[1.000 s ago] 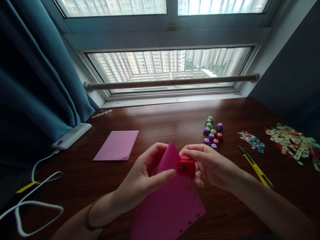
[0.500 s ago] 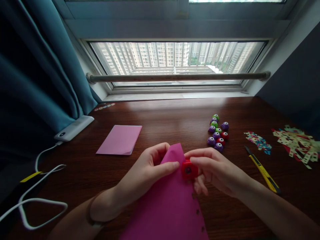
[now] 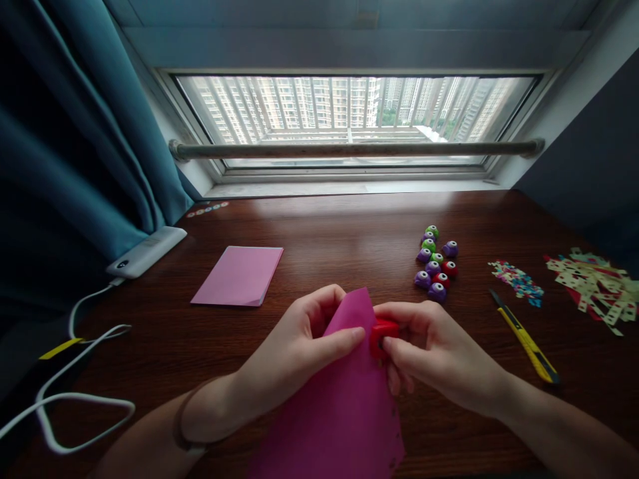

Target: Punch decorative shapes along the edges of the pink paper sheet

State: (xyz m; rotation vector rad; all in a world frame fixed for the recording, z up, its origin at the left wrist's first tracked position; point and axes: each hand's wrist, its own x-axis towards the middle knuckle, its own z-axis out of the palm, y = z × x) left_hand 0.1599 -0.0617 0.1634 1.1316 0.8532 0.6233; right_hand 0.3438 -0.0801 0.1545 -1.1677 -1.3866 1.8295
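A sheet of magenta paper [image 3: 337,406] is pinched near its upper end by my left hand [image 3: 312,339], thumb on top and fingers behind. Small punched holes run along the sheet's right edge. My right hand [image 3: 434,349] grips a small red craft punch [image 3: 380,338], thumb on its face and fingers around it. The punch sits at the paper's right edge, close to my left thumb. Several purple, green and red punches [image 3: 432,267] with round, eye-like tops stand in a cluster beyond my right hand.
A stack of pink paper [image 3: 238,276] lies at left. A white power bank [image 3: 147,253] with a white cable [image 3: 84,399] is by the curtain [image 3: 84,120]. To the right are a yellow utility knife [image 3: 526,342], tiny coloured cutouts [image 3: 518,281] and punched paper strips [image 3: 592,286].
The right thumb has moved down onto the face of the red punch. Both hands, the punch and the paper have shifted slightly right, and the view has tilted a little.
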